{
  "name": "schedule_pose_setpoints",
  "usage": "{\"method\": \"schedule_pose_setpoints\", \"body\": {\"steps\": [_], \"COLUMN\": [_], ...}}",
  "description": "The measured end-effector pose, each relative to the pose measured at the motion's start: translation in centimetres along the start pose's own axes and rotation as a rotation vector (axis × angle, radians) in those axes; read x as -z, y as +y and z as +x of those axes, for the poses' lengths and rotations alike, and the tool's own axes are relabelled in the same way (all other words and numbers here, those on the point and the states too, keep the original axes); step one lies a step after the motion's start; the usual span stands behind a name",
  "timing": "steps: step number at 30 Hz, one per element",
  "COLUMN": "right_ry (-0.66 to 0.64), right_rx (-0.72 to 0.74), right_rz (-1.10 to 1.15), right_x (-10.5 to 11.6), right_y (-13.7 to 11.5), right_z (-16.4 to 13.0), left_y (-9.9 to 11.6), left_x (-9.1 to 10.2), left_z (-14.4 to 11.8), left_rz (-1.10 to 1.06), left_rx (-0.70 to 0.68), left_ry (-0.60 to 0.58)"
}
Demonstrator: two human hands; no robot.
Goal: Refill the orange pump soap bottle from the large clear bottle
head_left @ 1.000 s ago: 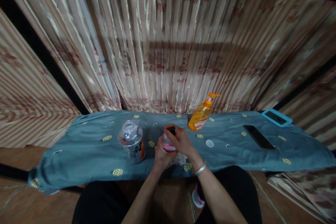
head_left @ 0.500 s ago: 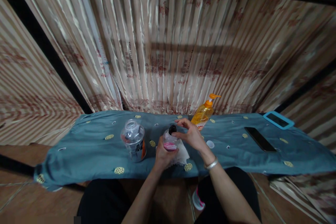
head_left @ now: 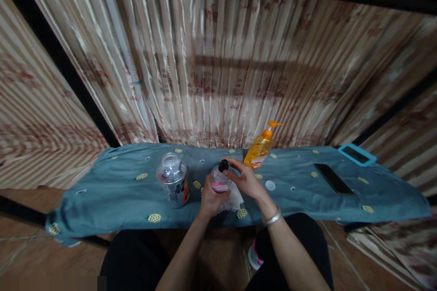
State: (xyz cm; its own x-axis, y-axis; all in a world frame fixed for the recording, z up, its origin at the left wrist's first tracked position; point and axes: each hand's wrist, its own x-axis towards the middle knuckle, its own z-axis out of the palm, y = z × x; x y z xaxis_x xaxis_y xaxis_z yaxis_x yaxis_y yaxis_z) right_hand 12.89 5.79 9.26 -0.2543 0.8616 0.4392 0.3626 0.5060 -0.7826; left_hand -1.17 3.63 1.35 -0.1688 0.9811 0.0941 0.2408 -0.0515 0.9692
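Between my hands stands a small clear bottle with a pink band or pink contents and a black top. My left hand is wrapped round the bottle's body from the left. Fingers of my right hand, a silver bracelet on its wrist, close on the black top from the right. A white cloth or tissue lies beneath and beside the bottle, partly hidden by my hands. Just beyond the right hand is a pump bottle of yellow-orange liquid with an orange pump.
To the left stands a large clear plastic bottle without a cap. A white round cap, a black phone and a blue-framed device lie to the right. A teal patterned cloth covers the narrow table; a striped curtain hangs behind.
My right hand's fingers have drawn together round the black top, where they were more spread before. The view has shifted slightly; the left hand keeps its hold on the bottle.
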Motion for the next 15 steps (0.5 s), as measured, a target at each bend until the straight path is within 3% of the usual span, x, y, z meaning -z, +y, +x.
{"method": "schedule_pose_setpoints", "body": {"steps": [3, 9, 15], "right_ry": [0.001, 0.192, 0.073], "right_rx": [0.013, -0.05, 0.024], "right_rz": [-0.013, -0.15, -0.073], "right_x": [0.2, -0.8, -0.5], "right_y": [0.0, -1.0, -0.6], "right_z": [-0.3, 0.1, -0.4], "left_y": [0.1, 0.5, 0.6], "left_x": [0.0, 0.0, -0.1], "left_z": [0.0, -0.1, -0.2], "left_rz": [0.004, 0.017, 0.008], "left_rx": [-0.003, 0.011, -0.011], "left_ry": [-0.009, -0.004, -0.008]}}
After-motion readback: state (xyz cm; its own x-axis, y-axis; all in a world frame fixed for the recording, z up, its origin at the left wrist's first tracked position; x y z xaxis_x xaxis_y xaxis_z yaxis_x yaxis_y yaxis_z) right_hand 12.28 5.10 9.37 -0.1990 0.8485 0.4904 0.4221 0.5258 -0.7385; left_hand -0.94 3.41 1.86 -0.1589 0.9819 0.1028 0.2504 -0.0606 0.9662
